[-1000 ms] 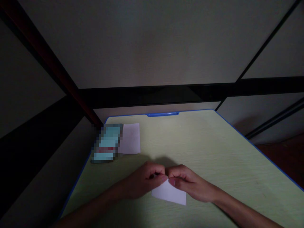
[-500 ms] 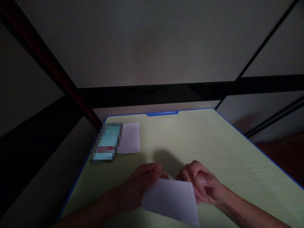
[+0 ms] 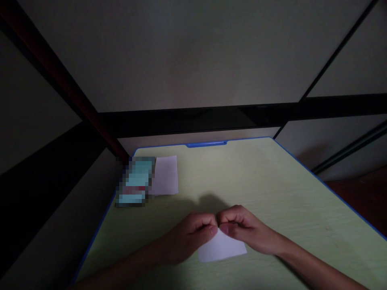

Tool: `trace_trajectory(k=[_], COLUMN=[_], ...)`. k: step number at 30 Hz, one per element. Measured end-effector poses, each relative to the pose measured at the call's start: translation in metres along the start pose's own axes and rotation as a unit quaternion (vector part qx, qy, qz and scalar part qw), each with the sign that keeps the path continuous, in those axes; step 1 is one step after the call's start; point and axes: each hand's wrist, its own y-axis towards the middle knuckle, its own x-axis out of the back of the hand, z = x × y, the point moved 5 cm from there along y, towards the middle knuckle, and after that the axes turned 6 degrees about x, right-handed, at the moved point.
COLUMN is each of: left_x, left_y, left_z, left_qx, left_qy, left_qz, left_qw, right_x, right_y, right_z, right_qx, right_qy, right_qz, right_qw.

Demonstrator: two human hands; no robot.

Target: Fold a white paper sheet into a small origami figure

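Left hand point(image 3: 193, 234): pinches the paper point(image 3: 223, 248) by its far edge.
Right hand point(image 3: 247, 230): pinches beside it, the hands meeting again.
Paper: reoriented since, over the counter's point(image 3: 272, 189) near middle; we judge it regripped.

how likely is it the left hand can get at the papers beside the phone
Probably yes: nothing seems to stand between the left hand and the papers, though its grip looks taken by the sheet.

Dim pic my end, v. dark at L edge.
I get soft shadows on table point(image 3: 242, 173), phone point(image 3: 136, 181) pixelated.
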Motion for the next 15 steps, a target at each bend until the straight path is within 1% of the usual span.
trace_trajectory(k=[2, 4, 6, 8, 12, 15], left_x=[0.001, 0.003, 0.003, 0.001, -0.005, -0.006], left_y=[0.0, -0.001, -0.002, -0.004, -0.007, -0.009], left_z=[-0.001, -0.004, -0.006, -0.007, -0.01, -0.015], left_qx=[-0.013, -0.04, -0.063, -0.066, -0.046, -0.051], left_qy=[-0.019, -0.059, -0.103, -0.141, -0.218, -0.326], left_qz=[0.007, 0.012, 0.024, 0.04, 0.06, 0.073], left_qw=[1.0, 0.997, 0.992, 0.987, 0.973, 0.941], right_x=[-0.002, -0.002, -0.004, -0.008, -0.014, -0.009], right_y=[0.0, -0.001, -0.001, -0.002, -0.003, -0.004], right_z=[0.0, 0.001, 0.002, 0.002, 0.003, 0.007], right_qx=[0.008, 0.029, 0.053, 0.066, 0.064, 0.058], right_qy=[0.029, 0.074, 0.127, 0.178, 0.292, 0.374], right_qz=[-0.009, -0.029, -0.046, -0.054, -0.075, -0.116], right_qw=[1.0, 0.996, 0.989, 0.98, 0.951, 0.918])
